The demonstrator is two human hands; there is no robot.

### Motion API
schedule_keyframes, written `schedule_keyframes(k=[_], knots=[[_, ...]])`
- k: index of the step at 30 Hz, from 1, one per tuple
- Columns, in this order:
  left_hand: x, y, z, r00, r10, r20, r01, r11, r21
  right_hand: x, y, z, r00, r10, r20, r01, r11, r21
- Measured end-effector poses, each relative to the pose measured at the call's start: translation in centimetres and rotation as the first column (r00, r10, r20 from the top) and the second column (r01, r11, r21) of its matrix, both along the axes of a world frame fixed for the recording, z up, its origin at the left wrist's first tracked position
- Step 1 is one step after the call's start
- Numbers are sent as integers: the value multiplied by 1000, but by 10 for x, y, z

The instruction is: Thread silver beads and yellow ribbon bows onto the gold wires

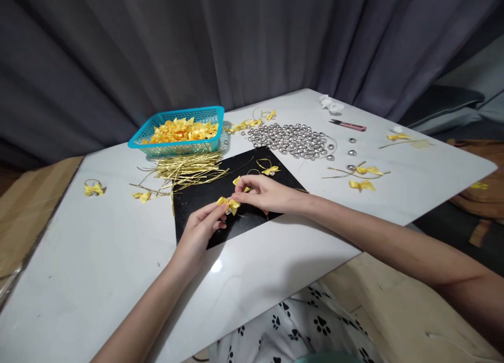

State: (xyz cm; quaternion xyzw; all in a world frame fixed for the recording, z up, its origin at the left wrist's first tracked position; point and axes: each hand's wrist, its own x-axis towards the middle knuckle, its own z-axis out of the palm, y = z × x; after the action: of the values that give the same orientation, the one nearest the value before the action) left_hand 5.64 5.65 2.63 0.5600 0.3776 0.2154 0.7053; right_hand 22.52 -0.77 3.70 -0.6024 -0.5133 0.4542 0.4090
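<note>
My left hand (200,229) and my right hand (262,192) meet over a black mat (208,195) on the white table (118,268). Both pinch a small yellow ribbon bow (227,204) between their fingertips. A second yellow bow (238,180) shows just behind my right hand, and a gold wire loop with a bow (268,168) lies further back on the mat. A bundle of gold wire ties (185,169) lies at the mat's far left corner.
A blue basket (173,142) full of yellow bows stands at the back. A heap of silver beads (293,139) lies to its right, with pink snips (348,125) beyond. Finished bows (364,176) lie scattered right, one (93,188) far left. Grey curtain behind.
</note>
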Motion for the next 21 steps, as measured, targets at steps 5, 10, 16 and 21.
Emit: schedule_keyframes(k=[5,10,16,21], knots=[[3,0,2,999,51,8,-51,997,-60,-4,-2,-3,1000,4,-28,-6,998,-62],[2,3,4,999,24,34,-20,993,-115,-1,1,-11,987,54,-153,-60,998,-36],[3,3,2,999,53,10,-52,996,-79,-1,1,-12,982,25,-187,-30,999,-21],[3,5,-2,994,103,-27,-104,994,-33,0,0,-8,963,-47,-265,30,997,-70]])
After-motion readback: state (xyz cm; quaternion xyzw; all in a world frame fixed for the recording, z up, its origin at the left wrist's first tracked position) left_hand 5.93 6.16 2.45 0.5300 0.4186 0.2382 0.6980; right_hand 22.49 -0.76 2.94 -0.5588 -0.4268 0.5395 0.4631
